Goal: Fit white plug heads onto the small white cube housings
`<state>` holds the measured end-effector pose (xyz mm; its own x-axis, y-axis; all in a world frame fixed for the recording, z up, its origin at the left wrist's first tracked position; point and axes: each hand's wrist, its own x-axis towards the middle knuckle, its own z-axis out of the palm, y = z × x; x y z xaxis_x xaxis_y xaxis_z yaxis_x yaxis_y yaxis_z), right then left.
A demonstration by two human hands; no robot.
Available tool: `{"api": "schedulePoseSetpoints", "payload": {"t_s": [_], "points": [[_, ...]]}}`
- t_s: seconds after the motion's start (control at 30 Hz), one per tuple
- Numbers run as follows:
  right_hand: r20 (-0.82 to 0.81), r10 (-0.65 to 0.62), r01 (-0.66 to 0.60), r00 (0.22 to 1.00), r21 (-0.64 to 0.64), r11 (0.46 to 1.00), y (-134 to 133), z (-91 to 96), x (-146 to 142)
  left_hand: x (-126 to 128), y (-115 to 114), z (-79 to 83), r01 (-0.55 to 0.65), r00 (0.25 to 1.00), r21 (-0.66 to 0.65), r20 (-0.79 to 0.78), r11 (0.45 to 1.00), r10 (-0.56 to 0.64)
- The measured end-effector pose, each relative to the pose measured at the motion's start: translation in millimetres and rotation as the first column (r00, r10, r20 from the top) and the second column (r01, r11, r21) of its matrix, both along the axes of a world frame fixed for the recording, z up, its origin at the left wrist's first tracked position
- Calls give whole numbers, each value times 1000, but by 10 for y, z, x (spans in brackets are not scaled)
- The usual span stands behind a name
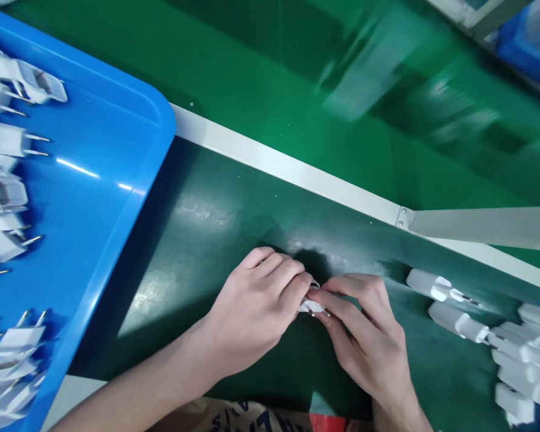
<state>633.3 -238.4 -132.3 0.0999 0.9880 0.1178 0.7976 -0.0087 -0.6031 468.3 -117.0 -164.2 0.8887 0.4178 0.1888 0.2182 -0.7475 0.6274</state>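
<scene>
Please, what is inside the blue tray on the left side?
Inside the blue tray lie white plug parts with two metal pins each, along its left side. The rest shows bare blue floor. The picture edge cuts off more of the tray.

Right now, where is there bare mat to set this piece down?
Bare mat lies between the blue tray and the left hand, bordered behind by the white rail. Right of the right hand, the white plugs crowd the mat.

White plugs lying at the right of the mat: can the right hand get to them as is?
Probably yes. The white plugs lie just right of the right hand with bare green mat between. But that hand and the left hand both pinch a small white part.
</scene>
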Motion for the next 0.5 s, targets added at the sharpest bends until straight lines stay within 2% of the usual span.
{"api": "schedulePoseSetpoints", "payload": {"t_s": [0.17,0.5], "points": [[62,18,-18,998,-2,1000,7,40,-7,-1,-4,-14,-9,1000,12,20,1000,9],[12,33,-33,999,-4,999,37,-14,5,-1,-7,-19,-8,1000,-3,28,1000,8]]}}
